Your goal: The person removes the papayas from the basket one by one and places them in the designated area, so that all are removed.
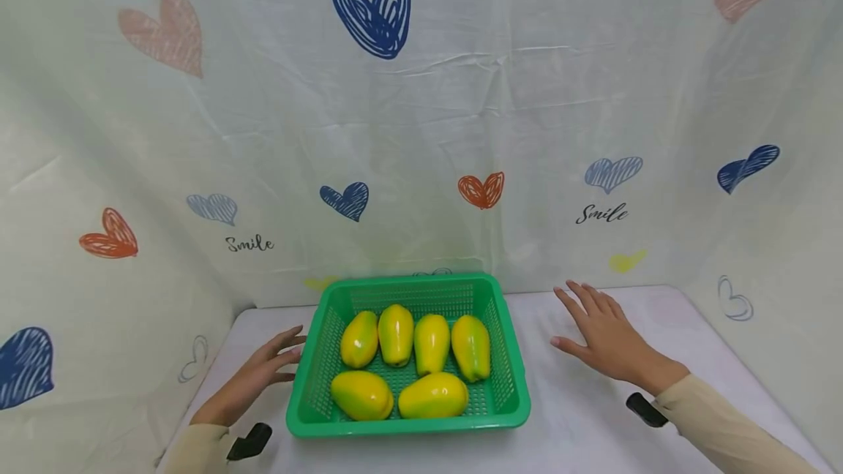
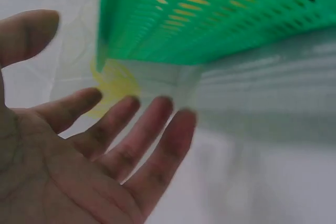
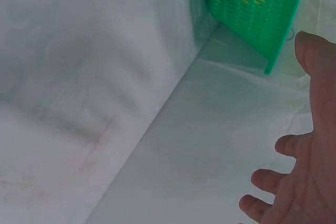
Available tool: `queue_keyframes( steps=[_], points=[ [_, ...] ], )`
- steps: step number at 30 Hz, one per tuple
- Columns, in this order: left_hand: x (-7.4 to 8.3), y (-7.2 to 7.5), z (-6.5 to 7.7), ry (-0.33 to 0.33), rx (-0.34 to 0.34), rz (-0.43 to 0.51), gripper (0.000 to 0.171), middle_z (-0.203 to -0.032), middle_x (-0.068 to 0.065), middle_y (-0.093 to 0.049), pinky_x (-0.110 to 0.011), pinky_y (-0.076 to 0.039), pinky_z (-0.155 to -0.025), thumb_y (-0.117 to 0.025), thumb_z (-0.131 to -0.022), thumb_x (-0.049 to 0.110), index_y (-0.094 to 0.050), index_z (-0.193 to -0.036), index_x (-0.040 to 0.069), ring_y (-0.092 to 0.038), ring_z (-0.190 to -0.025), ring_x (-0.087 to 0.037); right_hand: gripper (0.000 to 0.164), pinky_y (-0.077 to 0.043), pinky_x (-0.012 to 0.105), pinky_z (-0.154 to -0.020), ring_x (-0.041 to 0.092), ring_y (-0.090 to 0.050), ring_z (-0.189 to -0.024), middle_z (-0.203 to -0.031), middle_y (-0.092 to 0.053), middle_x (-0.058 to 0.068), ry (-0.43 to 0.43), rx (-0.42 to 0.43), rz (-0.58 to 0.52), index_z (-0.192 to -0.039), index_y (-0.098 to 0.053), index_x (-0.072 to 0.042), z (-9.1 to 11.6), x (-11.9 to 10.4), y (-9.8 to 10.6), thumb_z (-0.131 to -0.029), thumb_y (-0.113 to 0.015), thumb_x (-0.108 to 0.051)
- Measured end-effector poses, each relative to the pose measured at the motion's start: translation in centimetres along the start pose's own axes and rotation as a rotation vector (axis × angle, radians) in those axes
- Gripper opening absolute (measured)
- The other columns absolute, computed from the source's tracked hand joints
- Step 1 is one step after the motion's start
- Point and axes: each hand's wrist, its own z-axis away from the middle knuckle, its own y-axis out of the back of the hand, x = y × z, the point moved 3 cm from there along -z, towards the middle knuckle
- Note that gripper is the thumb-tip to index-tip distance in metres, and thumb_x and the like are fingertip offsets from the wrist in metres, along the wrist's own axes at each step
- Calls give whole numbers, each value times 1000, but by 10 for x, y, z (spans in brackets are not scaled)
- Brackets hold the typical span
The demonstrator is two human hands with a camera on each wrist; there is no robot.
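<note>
A green plastic basket with perforated walls stands on the table and holds several glossy yellow-green papayas. Four papayas form a back row, and two lie on their sides in front. Beside the basket's left wall is my left hand, its fingers loosely extended. The left wrist view has the fingers spread next to the basket's side; whether they touch it I cannot tell. To the right, my right hand hovers over the table with fingers spread, apart from the basket and holding nothing.
A white cloth covers the table. Behind it and at both sides hangs a pale curtain printed with hearts and "Smile" lettering. The basket's back edge is close to the rear curtain. Each wrist wears a black camera mount.
</note>
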Motion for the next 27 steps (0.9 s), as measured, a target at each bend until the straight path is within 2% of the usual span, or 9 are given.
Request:
queue_keyframes(
  steps=[4,10,14,19,27],
  points=[
    [1,0,0,-1,-20,43,72,-160,-34,-37,-51,-59,-100,-55,-110,34,-25,-164,-3,-62,-126,-37,83,-29,73,-117,53,-35,-145,-161,-38,29,37,-13,-1,-158,-40,0,-9,-12,3,-96,-76,-43],
    [1,-3,3,4,-40,105,70,-152,-35,-42,-42,-63,-88,-59,-109,24,-26,-162,-7,-66,-107,-25,82,-29,71,-119,52,-38,-145,-161,-40,28,87,-42,9,-159,-41,-1,-23,-30,4,-98,-74,-45],
    [1,-6,4,11,-23,152,72,-147,-35,-45,-41,-64,-82,-63,-107,17,-23,-162,-8,-68,-98,-24,83,-32,71,-118,51,-41,-144,-160,-42,26,134,-45,21,-159,-42,-2,-31,-42,4,-97,-75,-46],
    [0,-8,6,40,10,183,71,-143,-32,-50,-42,-65,-80,-65,-105,10,-26,-162,-8,-70,-95,-23,85,-36,70,-117,50,-45,-142,-159,-45,25,190,-55,48,-158,-44,-2,-40,-57,2,-95,-77,-47],
    [1,-9,4,45,13,192,72,-138,-29,-53,-40,-66,-80,-67,-105,12,-27,-161,-8,-71,-92,-23,88,-39,68,-115,47,-47,-139,-156,-47,26,298,-87,66,-156,-46,-1,-52,-76,-4,-91,-80,-51]
  ],
)
